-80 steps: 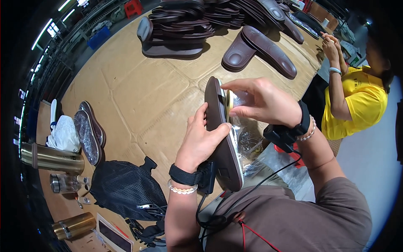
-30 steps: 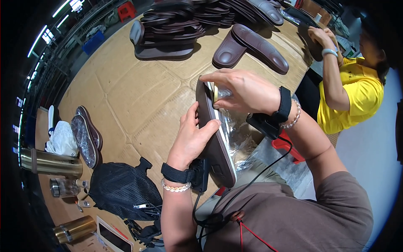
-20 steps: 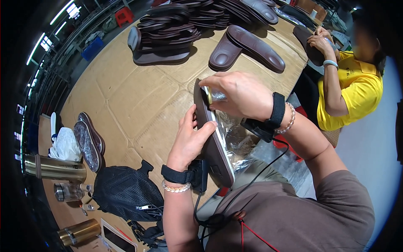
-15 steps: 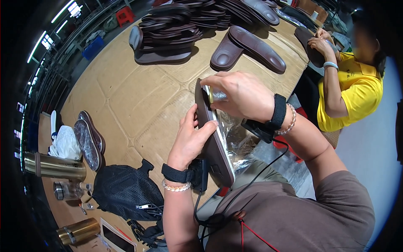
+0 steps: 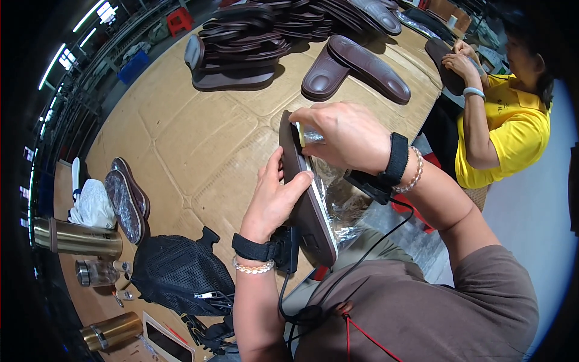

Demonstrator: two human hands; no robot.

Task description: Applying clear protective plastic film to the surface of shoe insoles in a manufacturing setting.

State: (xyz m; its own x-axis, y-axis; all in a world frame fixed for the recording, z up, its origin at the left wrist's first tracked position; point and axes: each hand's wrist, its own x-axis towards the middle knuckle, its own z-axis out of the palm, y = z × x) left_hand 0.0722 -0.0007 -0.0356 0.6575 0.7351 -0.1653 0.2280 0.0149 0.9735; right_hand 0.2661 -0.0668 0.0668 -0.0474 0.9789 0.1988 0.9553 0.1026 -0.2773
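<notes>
A dark brown shoe sole point(image 5: 313, 232) with a white edge strip stands on its side, tilted, in front of me. My left hand point(image 5: 274, 199) grips its middle, the thumb pressed on the white edge and the fingers behind. At the sole's upper end, my right hand point(image 5: 350, 136) is bent over with its fingertips at the edge. Shiny clear plastic film point(image 5: 312, 135) with a yellowish rim shows between its thumb and fingers; the palm side is hidden. More crinkled clear film hangs along the sole's right side.
Brown soles point(image 5: 241, 51) are piled at the table's far side, with a loose pair point(image 5: 368, 69) nearer. At left lie film-wrapped soles point(image 5: 125, 202), a steel flask point(image 5: 78, 236), a glass bottle point(image 5: 96, 273) and a black mesh bag point(image 5: 181, 274). A co-worker in yellow point(image 5: 503, 130) handles a sole at right.
Both hands and the sole stay almost in place. The view has shifted very slightly, and the co-worker's head has turned a little.
</notes>
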